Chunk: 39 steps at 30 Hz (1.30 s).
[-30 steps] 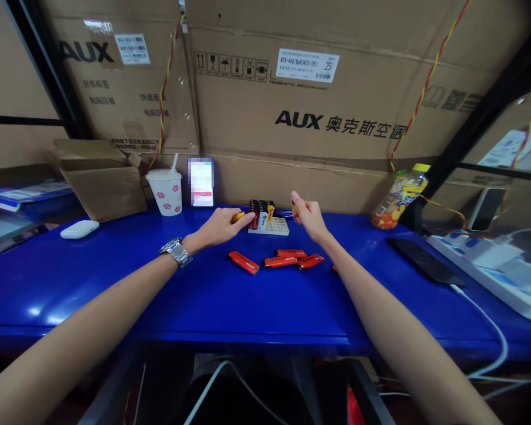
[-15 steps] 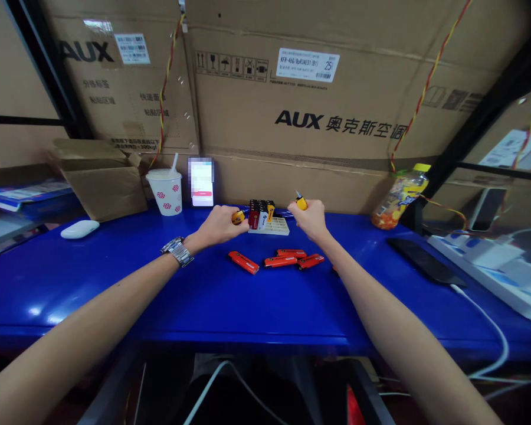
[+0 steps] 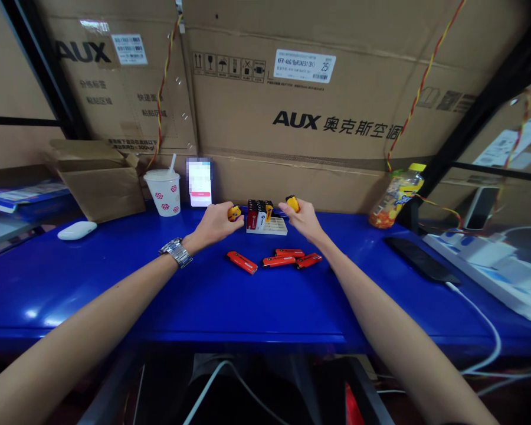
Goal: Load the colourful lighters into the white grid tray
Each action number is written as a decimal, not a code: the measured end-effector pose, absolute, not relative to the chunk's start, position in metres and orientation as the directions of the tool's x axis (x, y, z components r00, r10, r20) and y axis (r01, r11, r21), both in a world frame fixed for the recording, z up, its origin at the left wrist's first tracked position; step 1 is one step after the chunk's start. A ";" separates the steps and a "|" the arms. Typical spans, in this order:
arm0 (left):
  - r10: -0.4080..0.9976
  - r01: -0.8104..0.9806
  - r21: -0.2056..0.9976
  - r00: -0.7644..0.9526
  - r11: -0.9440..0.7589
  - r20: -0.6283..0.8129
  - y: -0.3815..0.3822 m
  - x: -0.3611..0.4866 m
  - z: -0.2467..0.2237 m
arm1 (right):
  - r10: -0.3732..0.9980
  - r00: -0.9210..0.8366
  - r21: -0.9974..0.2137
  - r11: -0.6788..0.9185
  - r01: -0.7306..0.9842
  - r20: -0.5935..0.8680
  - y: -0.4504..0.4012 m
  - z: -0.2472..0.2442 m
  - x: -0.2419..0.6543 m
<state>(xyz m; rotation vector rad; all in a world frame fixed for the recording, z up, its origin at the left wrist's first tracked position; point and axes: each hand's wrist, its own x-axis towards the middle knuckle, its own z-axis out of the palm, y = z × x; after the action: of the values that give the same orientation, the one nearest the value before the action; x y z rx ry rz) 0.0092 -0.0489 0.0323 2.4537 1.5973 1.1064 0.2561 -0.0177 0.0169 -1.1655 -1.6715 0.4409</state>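
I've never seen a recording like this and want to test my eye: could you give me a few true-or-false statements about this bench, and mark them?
1. A silver metal wristwatch is on the left wrist. True.
2. Both hands are empty. False: the left hand holds a small yellow object, and the right hand holds another.
3. Slim orange-red plastic cases lie on the glossy blue tabletop. True.
4. The white paper cup with red flowers stands to the right of both hands. False: it stands to the left of them.
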 end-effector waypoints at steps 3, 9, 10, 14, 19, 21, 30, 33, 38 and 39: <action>0.820 0.820 0.347 0.235 -0.456 0.523 -0.051 0.010 0.035 | 0.904 -0.090 -0.843 0.423 0.332 0.418 -0.015 0.014 0.252; 0.835 0.842 0.298 0.279 -0.450 0.473 -0.051 0.010 0.036 | 0.852 -0.104 -0.757 0.506 0.413 0.513 -0.010 0.009 0.247; 0.838 0.845 0.290 0.286 -0.449 0.466 -0.051 0.010 0.035 | 0.835 -0.105 -0.726 0.526 0.443 0.541 -0.010 0.009 0.247; 0.844 0.859 0.256 0.304 -0.443 0.441 -0.052 0.011 0.035 | 0.812 -0.076 -0.683 0.534 0.498 0.579 -0.008 0.007 0.248; 0.849 0.858 0.259 0.309 -0.443 0.429 -0.052 0.011 0.035 | 0.831 -0.073 -0.733 0.524 0.434 0.551 -0.006 0.003 0.244; 0.846 0.853 0.264 0.314 -0.451 0.431 -0.052 0.011 0.034 | 0.844 -0.098 -0.755 0.518 0.401 0.527 -0.005 0.001 0.242; 0.844 0.848 0.269 0.317 -0.456 0.432 -0.048 0.010 0.030 | 0.846 -0.145 -0.684 0.505 0.526 0.513 -0.005 0.001 0.243; 0.844 0.845 0.275 0.318 -0.459 0.433 -0.049 0.011 0.030 | 0.811 -0.133 -0.688 0.559 0.463 0.570 -0.011 0.007 0.242; 0.842 0.822 0.306 0.334 -0.481 0.424 -0.051 0.014 0.028 | 0.811 -0.246 -0.698 0.583 0.415 0.531 -0.033 0.019 0.227; 0.840 0.816 0.308 0.345 -0.489 0.420 -0.052 0.015 0.027 | 0.803 -0.300 -0.695 0.596 0.402 0.515 -0.037 0.020 0.221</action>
<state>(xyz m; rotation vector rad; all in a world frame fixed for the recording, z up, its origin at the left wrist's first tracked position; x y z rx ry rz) 0.0154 -0.0519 0.0269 2.5402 1.5652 0.8350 0.2214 -0.0373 0.0201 -0.9637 -1.9175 0.5578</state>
